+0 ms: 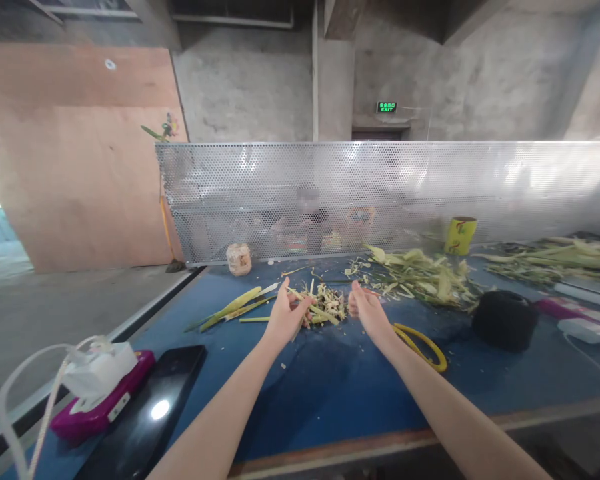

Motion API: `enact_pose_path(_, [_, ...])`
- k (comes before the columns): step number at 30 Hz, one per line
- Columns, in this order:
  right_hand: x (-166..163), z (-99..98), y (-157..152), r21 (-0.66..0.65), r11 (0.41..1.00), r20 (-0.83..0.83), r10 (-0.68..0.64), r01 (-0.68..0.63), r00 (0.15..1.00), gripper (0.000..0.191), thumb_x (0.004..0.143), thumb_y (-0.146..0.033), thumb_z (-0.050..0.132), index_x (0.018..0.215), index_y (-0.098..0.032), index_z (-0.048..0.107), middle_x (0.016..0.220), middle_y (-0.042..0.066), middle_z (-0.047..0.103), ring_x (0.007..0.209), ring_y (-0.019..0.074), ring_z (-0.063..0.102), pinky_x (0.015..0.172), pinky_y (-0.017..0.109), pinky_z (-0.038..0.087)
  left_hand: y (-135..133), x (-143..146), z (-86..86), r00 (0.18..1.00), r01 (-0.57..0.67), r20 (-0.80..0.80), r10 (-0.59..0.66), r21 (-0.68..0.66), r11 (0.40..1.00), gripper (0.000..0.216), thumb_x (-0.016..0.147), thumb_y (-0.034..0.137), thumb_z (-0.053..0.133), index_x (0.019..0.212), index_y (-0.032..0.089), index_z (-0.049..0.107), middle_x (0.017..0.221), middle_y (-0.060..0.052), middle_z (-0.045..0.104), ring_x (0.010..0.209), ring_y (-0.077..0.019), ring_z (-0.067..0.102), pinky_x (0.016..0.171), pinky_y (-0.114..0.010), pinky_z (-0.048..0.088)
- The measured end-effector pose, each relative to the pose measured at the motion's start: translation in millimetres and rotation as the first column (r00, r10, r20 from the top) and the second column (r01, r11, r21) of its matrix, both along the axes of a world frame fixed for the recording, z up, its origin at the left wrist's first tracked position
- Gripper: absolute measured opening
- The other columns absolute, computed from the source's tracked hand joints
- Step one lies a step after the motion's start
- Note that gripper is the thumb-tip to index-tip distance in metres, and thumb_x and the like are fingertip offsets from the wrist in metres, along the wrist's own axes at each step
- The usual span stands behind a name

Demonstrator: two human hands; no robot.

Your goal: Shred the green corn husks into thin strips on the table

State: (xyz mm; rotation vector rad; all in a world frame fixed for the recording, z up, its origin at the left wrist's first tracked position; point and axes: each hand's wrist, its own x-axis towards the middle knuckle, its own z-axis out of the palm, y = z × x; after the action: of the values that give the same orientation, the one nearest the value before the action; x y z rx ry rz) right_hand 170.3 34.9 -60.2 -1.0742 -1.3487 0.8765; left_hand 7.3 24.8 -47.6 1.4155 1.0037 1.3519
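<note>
Both my arms reach out over a blue table (330,393). My left hand (287,313) rests at a small pile of cut leaf scraps (325,303), fingers curled and pinching a thin pale strip. My right hand (367,308) hovers just right of that pile, fingers curled in with the thumb up; what it holds, if anything, is too small to name. Long green leaf strips (233,308) lie to the left of my left hand. Yellow-handled scissors (423,343) lie under my right forearm.
A larger heap of leaves (420,277) lies at the back right, more leaves (555,257) farther right. A black yarn ball (504,320), a yellow cup (460,235), a small jar (239,259), a phone (150,413), a magenta device with white charger (97,393). A perforated metal screen (380,193) backs the table.
</note>
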Motion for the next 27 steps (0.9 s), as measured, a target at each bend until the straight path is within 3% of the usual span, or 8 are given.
enact_pose_path(3, [2.4, 1.3, 2.4, -0.115, 0.987, -0.188, 0.087, -0.110, 0.978, 0.057, 0.062, -0.075, 0.025, 0.040, -0.023, 0.016, 0.038, -0.008, 0.011, 0.033, 0.0043, 0.010, 0.035, 0.022, 0.010, 0.6, 0.3, 0.1, 1.000, -0.022, -0.014, 0.022, -0.027, 0.999, 0.085, 0.070, 0.023, 0.057, 0.132, 0.014, -0.001, 0.075, -0.003, 0.058, 0.046, -0.0076, 0.049, 0.040, -0.021, 0.041])
enact_pose_path(6, [2.8, 2.0, -0.1, -0.109, 0.975, -0.227, 0.167, -0.195, 0.960, 0.062, 0.063, -0.075, 0.023, 0.041, -0.020, 0.039, 0.035, -0.009, 0.013, 0.031, 0.0043, 0.010, 0.035, 0.021, 0.008, -0.1, 2.2, -0.5, 0.999, -0.018, -0.049, 0.017, -0.023, 1.000, 0.083, 0.071, 0.023, 0.056, 0.132, 0.013, 0.000, 0.075, -0.003, 0.058, 0.046, -0.0076, 0.049, 0.039, -0.020, 0.041])
enact_pose_path(9, [3.2, 2.1, -2.9, -0.103, 0.962, -0.220, 0.228, -0.255, 0.949, 0.075, 0.068, -0.071, 0.020, 0.080, -0.011, 0.063, 0.033, -0.010, 0.013, 0.031, 0.0048, 0.008, 0.034, 0.020, 0.010, -0.9, 3.3, -0.3, 0.999, -0.012, -0.051, 0.011, -0.015, 1.000, 0.083, 0.072, 0.024, 0.056, 0.132, 0.014, 0.000, 0.075, -0.003, 0.059, 0.045, -0.0076, 0.050, 0.039, -0.020, 0.041])
enact_pose_path(13, [4.8, 1.8, -3.0, -0.101, 0.959, -0.202, 0.240, -0.264, 0.950, 0.081, 0.071, -0.069, 0.021, 0.109, -0.006, 0.055, 0.030, -0.008, 0.026, 0.029, 0.0045, 0.013, 0.033, 0.020, 0.011, -2.8, 4.3, 2.4, 1.000, -0.015, -0.020, 0.014, -0.045, 0.999, 0.083, 0.071, 0.021, 0.057, 0.132, 0.014, 0.002, 0.074, -0.003, 0.060, 0.044, -0.0072, 0.049, 0.039, -0.020, 0.041])
enact_pose_path(18, [4.6, 3.9, -3.9, -0.101, 0.960, -0.196, 0.238, -0.261, 0.951, 0.079, 0.074, -0.066, 0.017, 0.104, -0.006, 0.059, 0.042, 0.005, 0.055, 0.026, 0.0033, 0.017, 0.032, 0.021, 0.012, -3.2, 5.0, 3.3, 1.000, -0.017, 0.014, 0.018, -0.091, 0.996, 0.084, 0.069, 0.023, 0.059, 0.132, 0.012, 0.005, 0.072, -0.002, 0.060, 0.042, -0.0066, 0.048, 0.039, -0.019, 0.041])
enact_pose_path(21, [3.8, 7.2, -6.9, -0.122, 0.960, -0.195, 0.227, -0.253, 0.954, 0.077, 0.073, -0.066, 0.017, 0.096, -0.008, 0.063, 0.048, 0.008, 0.060, 0.025, 0.0027, 0.021, 0.032, 0.020, 0.011, -1.9, 4.7, 1.8, 1.000, -0.015, 0.008, 0.016, -0.097, 0.995, 0.085, 0.068, 0.025, 0.060, 0.132, 0.011, 0.005, 0.071, -0.002, 0.060, 0.043, -0.0076, 0.049, 0.039, -0.020, 0.041])
enact_pose_path(24, [3.2, 10.5, -9.2, -0.181, 0.953, -0.184, 0.208, -0.241, 0.961, 0.076, 0.073, -0.066, 0.016, 0.084, -0.008, 0.064, 0.050, 0.009, 0.060, 0.025, 0.0061, 0.035, 0.031, 0.020, 0.012, -1.4, 4.7, 0.8, 1.000, 0.005, 0.001, -0.005, -0.116, 0.993, 0.083, 0.069, 0.027, 0.059, 0.132, 0.011, 0.006, 0.071, -0.002, 0.061, 0.043, -0.0088, 0.050, 0.040, -0.022, 0.042])
enact_pose_path(27, [1.8, 9.9, -9.1, -0.164, 0.969, -0.090, 0.174, -0.187, 0.981, 0.067, 0.072, -0.066, 0.023, 0.071, -0.010, 0.062, 0.049, 0.006, 0.057, 0.030, 0.0089, 0.044, 0.031, 0.020, 0.016, -1.7, 5.3, 0.4, 0.999, 0.044, 0.002, -0.044, -0.131, 0.990, 0.079, 0.073, 0.028, 0.054, 0.132, 0.010, 0.005, 0.072, -0.003, 0.061, 0.042, -0.0092, 0.050, 0.041, -0.023, 0.042])
